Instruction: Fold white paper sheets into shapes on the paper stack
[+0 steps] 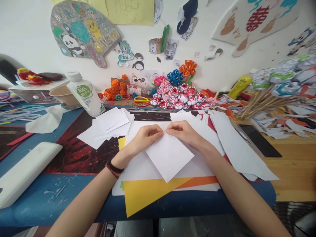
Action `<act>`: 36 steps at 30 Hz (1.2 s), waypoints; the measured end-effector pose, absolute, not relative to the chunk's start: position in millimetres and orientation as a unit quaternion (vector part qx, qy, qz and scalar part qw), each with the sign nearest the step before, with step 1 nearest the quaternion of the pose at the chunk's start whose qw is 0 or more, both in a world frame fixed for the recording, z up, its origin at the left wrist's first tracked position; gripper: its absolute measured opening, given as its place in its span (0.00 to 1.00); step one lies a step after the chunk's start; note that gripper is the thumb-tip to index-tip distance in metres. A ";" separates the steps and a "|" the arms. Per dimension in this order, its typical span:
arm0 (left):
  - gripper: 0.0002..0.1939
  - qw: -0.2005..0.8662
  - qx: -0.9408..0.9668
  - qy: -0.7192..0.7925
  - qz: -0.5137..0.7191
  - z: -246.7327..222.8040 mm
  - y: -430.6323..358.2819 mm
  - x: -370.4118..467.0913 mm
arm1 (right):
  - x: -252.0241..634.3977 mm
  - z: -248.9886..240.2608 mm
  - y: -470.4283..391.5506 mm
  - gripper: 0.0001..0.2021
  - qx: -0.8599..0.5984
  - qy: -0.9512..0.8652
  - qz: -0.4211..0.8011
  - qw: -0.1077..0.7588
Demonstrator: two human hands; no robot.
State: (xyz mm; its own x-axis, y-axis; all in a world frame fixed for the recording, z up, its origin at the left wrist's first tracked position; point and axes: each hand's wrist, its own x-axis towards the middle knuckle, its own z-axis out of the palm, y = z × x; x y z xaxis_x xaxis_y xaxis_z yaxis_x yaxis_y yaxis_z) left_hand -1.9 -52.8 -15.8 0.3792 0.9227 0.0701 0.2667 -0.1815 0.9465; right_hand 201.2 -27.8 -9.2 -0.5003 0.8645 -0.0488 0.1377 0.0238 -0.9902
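A square of white paper (170, 158) is held up by its top corner, one point aimed down towards me. My left hand (151, 135) pinches it just left of that corner, thumb against fingers. On the other side my right hand (181, 131) grips the same edge in a matching pinch. Beneath lies a stack of larger white sheets (202, 166), with a yellow sheet (138, 196) and an orange sheet (199, 182) sticking out at the front. Left of my hands, several smaller white paper pieces (108, 123) overlap in a loose pile.
A white bottle (85, 93) and a paper cup (64, 95) stand at the back left. Paper flowers (182, 95) crowd the back, and a bunch on sticks (278, 82) leans at right. A black phone-like slab (260, 140) and a white oblong device (29, 172) flank the work area.
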 end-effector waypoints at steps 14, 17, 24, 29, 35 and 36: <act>0.08 0.453 0.687 0.445 0.352 -19.8 -50.1 1.6 | 196.1 -20.1 -27.1 0.10 -0.364 -0.714 0.488 0.346; 0.08 0.473 0.679 0.441 0.347 -19.0 -47.2 1.0 | 195.9 -20.9 -26.4 0.11 -0.360 -0.710 0.496 0.346; 0.07 0.493 0.668 0.444 0.335 -7.6 -47.1 -12.1 | 217.0 -14.4 -11.5 0.10 -0.405 -0.675 0.461 0.410; 0.06 0.483 0.664 0.455 0.345 10.8 -49.5 -24.8 | 223.5 -15.9 -4.8 0.10 -0.415 -0.650 0.458 0.442; 0.07 0.461 0.656 0.470 0.369 16.0 -46.9 -39.6 | 224.2 -15.8 -4.7 0.11 -0.438 -0.614 0.451 0.477; 0.07 0.446 0.651 0.481 0.382 15.3 -45.7 -41.1 | 224.9 -15.4 -4.6 0.11 -0.443 -0.601 0.450 0.490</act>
State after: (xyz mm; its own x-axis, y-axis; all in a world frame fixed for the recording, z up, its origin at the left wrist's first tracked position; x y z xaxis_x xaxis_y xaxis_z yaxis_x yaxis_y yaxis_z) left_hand -41.1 -45.7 15.3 0.2458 0.9669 0.0691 0.2849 -0.1402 0.9482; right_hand 224.9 -4.6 -15.4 -0.1272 0.9733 0.1908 0.0910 0.2031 -0.9749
